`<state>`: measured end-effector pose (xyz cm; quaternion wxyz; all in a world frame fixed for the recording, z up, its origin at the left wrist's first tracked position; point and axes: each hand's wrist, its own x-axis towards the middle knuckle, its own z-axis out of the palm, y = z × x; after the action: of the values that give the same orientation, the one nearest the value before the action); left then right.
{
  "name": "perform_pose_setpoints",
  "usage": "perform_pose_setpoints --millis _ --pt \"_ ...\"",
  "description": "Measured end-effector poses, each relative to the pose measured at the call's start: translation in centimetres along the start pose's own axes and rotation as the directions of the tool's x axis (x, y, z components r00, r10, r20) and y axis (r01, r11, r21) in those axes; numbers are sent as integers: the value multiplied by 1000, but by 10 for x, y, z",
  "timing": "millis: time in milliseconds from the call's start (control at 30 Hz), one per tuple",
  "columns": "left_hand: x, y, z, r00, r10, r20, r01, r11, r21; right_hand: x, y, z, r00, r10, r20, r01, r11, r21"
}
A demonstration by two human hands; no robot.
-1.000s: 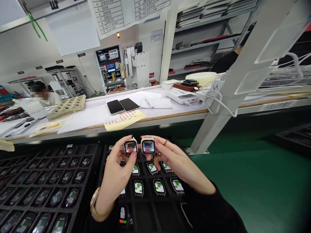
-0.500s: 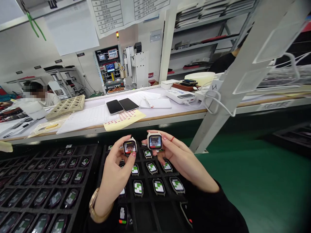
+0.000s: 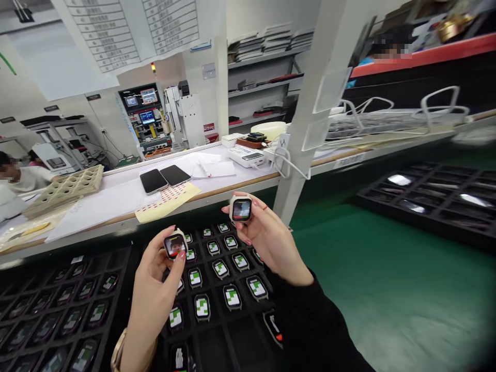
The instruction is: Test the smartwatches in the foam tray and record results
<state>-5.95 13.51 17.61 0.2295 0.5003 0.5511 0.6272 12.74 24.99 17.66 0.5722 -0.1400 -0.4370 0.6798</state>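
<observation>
Between the thumb and fingers of my left hand (image 3: 157,274) is a strapless smartwatch (image 3: 175,246), its lit screen facing me with a camera-like picture on it. My right hand (image 3: 271,235) grips a second pale-cased smartwatch (image 3: 241,210), also lit, higher up and to the right. The two watches are apart. Beneath both hands lies a black compartment tray (image 3: 217,338), where several watches such as this one (image 3: 232,296) show green and white blocks. Another watch (image 3: 273,328) near my right sleeve shows a red mark.
A second black tray (image 3: 116,305) with dark-cased watches lies at left. Beyond runs a bench shelf with two phones (image 3: 154,181), papers and a beige holed tray (image 3: 65,191). A grey post (image 3: 310,98) rises at right; another tray (image 3: 430,194) sits past it. A person sits far left.
The view has swung to the right, bringing the far right tray more into sight. My hands have spread further apart, each still holding its watch.
</observation>
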Motion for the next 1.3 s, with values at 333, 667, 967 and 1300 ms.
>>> perform_pose_setpoints --millis 333,667,967,1300 --pt "3 -2 3 1000 -7 -13 7 999 38 -1 -3 -2 998 -15 60 15 1000 -7" --pt "2 -2 3 1000 -10 -1 10 999 48 -3 -5 0 999 3 52 -2 1000 -20" --pt "3 -2 2 1000 -14 -3 14 998 54 -2 -4 -1 998 -1 63 4 999 -54" --pt "2 -2 3 1000 -26 -4 26 998 56 -4 -2 0 997 -7 82 18 990 -137"
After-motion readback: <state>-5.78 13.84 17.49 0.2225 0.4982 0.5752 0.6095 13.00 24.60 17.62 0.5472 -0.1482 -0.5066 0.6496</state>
